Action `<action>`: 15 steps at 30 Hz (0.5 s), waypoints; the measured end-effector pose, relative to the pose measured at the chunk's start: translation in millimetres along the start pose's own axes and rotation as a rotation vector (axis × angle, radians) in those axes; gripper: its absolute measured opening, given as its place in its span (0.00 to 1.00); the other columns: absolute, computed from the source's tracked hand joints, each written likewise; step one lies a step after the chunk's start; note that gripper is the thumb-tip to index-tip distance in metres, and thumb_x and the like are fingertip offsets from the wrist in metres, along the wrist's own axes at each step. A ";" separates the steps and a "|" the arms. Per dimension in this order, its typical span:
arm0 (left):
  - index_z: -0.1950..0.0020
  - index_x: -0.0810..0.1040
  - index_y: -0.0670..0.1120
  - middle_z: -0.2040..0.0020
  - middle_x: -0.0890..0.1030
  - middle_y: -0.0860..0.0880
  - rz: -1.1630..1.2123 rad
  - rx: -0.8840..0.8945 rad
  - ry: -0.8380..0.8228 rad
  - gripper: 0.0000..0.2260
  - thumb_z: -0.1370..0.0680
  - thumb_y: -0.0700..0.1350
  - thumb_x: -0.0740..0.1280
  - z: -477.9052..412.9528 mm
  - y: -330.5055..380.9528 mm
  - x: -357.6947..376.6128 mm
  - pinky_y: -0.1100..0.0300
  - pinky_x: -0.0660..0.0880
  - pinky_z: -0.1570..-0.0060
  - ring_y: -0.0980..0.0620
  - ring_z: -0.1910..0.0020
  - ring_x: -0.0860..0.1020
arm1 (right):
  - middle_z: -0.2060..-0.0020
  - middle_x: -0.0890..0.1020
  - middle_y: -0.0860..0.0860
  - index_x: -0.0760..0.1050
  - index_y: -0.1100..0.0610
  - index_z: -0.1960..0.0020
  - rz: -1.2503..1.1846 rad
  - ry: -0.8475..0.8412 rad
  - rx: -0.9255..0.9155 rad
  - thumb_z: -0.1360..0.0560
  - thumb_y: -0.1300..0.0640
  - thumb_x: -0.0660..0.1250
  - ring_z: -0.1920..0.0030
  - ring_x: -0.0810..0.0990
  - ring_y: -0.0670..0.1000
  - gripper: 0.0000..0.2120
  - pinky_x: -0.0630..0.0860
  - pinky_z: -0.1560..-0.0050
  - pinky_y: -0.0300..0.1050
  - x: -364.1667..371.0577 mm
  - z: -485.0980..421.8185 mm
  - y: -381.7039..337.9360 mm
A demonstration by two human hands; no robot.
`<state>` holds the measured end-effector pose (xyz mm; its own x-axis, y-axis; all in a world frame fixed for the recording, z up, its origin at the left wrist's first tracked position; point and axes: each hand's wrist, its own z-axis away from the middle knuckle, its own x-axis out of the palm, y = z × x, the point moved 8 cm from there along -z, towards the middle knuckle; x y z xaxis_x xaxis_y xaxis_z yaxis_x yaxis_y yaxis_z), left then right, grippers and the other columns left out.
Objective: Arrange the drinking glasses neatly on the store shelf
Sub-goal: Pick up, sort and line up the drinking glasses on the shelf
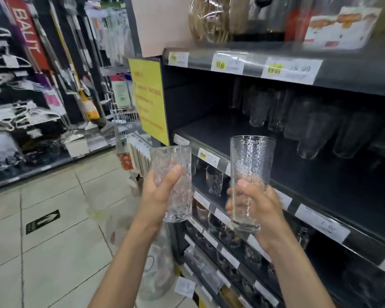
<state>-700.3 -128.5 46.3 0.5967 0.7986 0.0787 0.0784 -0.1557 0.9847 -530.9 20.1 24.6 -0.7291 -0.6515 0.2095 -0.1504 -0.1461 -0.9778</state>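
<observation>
Left fingers (pixel 175 174): wrapped round my short glass (pixel 178 156), held upright.
Right fingers (pixel 231 204): gripping the tall glass (pixel 250 161), upright.
Shelf (pixel 209 130): just beyond both; row of glasses (pixel 309 125) farther right.

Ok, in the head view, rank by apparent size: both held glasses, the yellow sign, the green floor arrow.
1. The right glass, in the right hand, and the yellow sign: about alike, unranked; the glass is much nearer the camera.
2. The left glass, in the left hand: slightly shorter.
3. The green floor arrow: smallest.
</observation>
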 end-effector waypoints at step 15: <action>0.38 0.76 0.58 0.43 0.83 0.58 0.000 0.065 -0.246 0.27 0.34 0.66 0.70 -205.1 -8.7 39.6 0.52 0.75 0.37 0.58 0.42 0.81 | 0.54 0.86 0.45 0.78 0.51 0.44 0.143 0.299 -0.079 0.35 0.44 0.77 0.53 0.85 0.46 0.23 0.81 0.56 0.42 10.8 -149.6 -22.3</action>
<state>-841.1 23.7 72.7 0.7725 0.6343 0.0310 0.1244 -0.1990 0.9721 -635.3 127.8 47.4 -0.9081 -0.4127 0.0704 -0.0758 -0.0033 -0.9971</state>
